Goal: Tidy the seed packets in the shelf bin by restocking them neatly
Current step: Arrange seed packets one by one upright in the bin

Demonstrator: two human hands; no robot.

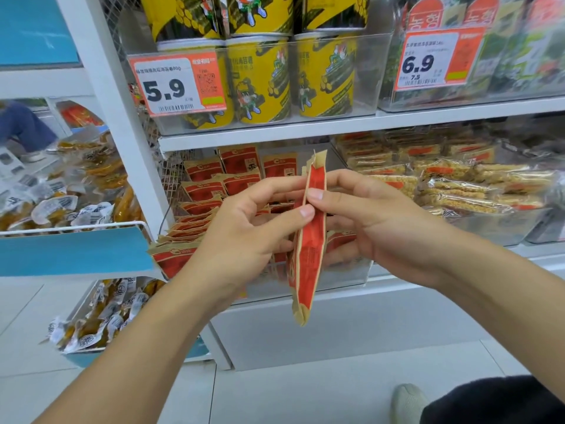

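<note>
A: What is in hand?

B: A small stack of flat red-and-tan paper seed packets (307, 240), held edge-on in front of the clear plastic shelf bin (345, 272). The left hand (244, 228) grips it from nine o'clock, thumb pressed on the near edge. The right hand (363, 218) pinches it from three o'clock, fingers (315, 194) curled over the edge. Both grip firmly.

A: How should the step go well?

B: I judge they are squaring the stack. Tap the lower ends level, keep the printed faces one way, then slide it into the bin upright behind the standing packets (241, 169) at twelve o'clock, without crushing the leaning ones (186, 231) at nine o'clock.

A: Counts?

B: Two hands and one bin of seed packets. The held stack shows at least two packets; I cannot tell more. Those in the bin overlap too much to count. Above, three yellow printed snack tubs (260, 84) stand in a front row, and there are two orange-and-white price tags (177, 84).
</note>
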